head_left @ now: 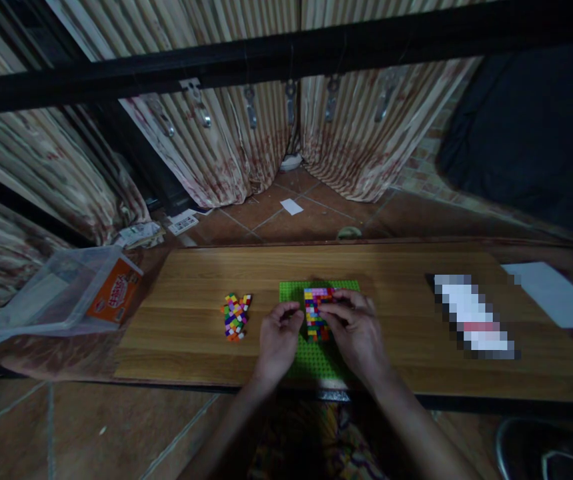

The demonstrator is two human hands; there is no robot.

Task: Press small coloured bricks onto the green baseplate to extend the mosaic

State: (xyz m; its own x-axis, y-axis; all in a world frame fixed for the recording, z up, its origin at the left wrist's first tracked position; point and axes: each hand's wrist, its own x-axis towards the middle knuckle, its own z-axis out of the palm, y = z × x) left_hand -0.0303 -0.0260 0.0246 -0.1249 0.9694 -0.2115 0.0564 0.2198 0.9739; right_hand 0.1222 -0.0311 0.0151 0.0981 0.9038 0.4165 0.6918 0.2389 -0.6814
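A green studded baseplate lies on the wooden board in front of me. A block of small multicoloured bricks is built on it. My left hand rests on the plate's left side with fingers curled in a pinch beside the block. My right hand lies on the plate's right side, its fingers bent and pressing on the block's right edge. What either hand's fingertips hold is too small to make out. A loose pile of coloured bricks sits on the board to the left of my left hand.
A clear plastic tub with an orange label stands tilted at the left. A pixelated white object and a white sheet lie on the right. Curtains and a tiled floor lie beyond; a black bar crosses overhead.
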